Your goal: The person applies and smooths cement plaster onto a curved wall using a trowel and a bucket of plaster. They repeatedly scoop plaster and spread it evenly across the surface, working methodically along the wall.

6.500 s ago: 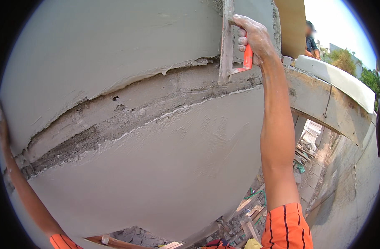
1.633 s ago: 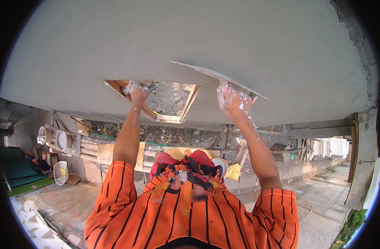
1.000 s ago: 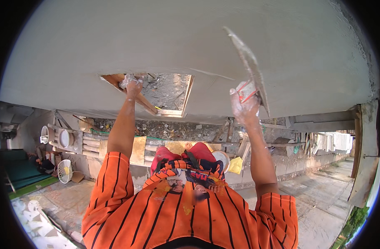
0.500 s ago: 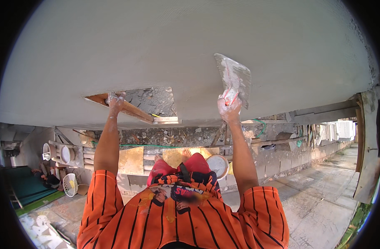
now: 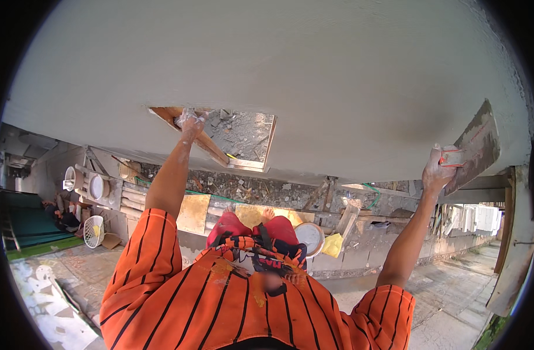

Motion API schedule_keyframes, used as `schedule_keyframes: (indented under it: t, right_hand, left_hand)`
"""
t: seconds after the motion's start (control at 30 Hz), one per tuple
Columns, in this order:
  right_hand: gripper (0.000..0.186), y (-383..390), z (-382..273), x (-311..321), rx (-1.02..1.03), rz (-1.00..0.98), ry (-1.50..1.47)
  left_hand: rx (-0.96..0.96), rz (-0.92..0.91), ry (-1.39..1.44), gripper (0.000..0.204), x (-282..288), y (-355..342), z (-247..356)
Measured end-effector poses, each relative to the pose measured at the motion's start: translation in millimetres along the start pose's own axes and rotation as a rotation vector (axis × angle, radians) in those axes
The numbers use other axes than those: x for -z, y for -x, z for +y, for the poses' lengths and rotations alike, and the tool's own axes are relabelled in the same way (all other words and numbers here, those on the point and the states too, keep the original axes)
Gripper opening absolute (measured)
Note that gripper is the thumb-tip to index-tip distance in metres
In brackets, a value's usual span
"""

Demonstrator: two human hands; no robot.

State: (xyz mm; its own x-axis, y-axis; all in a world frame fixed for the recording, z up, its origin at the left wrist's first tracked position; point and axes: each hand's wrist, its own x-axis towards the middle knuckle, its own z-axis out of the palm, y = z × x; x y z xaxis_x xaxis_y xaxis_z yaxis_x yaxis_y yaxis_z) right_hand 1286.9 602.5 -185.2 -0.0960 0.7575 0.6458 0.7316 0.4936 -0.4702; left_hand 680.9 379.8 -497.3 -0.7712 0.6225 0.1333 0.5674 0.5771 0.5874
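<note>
A grey plastered surface (image 5: 313, 64) fills the upper view, with a rectangular opening framed in wood (image 5: 248, 164) left of centre. My left hand (image 5: 192, 122), smeared with white plaster, is closed on the left side of that frame. On the right, my right hand (image 5: 436, 166) grips the red-edged handle of a wide metal trowel (image 5: 477, 140), whose blade lies against or very near the plaster close to its right-hand end. The trowel hides part of the surface beneath it.
Below me are bamboo poles with boards (image 5: 194, 211), white buckets (image 5: 98, 188), a round basin (image 5: 308, 238), a yellow cloth (image 5: 333, 244) and a green hose (image 5: 372, 198). A white basket (image 5: 93, 232) and dark sheeting (image 5: 30, 221) are at left; a concrete post (image 5: 512, 245) stands far right.
From centre-right, my right hand has carried the trowel out to the right edge of the plastered surface. Earlier it worked beside a rough band; my left hand stays on the opening's frame lately.
</note>
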Motion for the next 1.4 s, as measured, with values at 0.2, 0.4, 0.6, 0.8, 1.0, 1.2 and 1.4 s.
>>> schedule_keyframes:
  t: [0.2, 0.4, 0.6, 0.8, 1.0, 1.2, 1.4]
  right_hand:
    - [0.028, 123, -162, -105, 0.635, -0.728, 0.323]
    - [0.036, 182, -246, -216, 0.787, -0.435, 0.278]
    - [0.029, 85, -295, -159, 0.288, -0.933, 0.227]
    - [0.010, -24, -281, -24, 0.105, -0.445, -0.248]
    - [0.015, -31, -213, 16, -0.020, -0.062, -0.242]
    - [0.021, 108, -216, -103, 0.829, -0.320, 0.485]
    - [0.035, 182, -214, -217, 0.768, -0.744, 0.508]
  left_hand:
    - [-0.031, -0.142, -0.109, 0.056, 31, 16, 44]
    - [-0.257, -0.216, -0.343, 0.057, -3, 5, 7]
    - [-0.163, 0.021, -0.105, 0.060, 13, 26, 35]
    - [-0.123, -0.084, -0.093, 0.062, 27, 26, 41]
    - [-0.201, -0.160, -0.120, 0.065, 25, 19, 37]
    - [-0.142, -0.121, -0.058, 0.064, 21, 17, 32]
    - [-0.242, -0.042, -0.106, 0.061, -6, 11, 1]
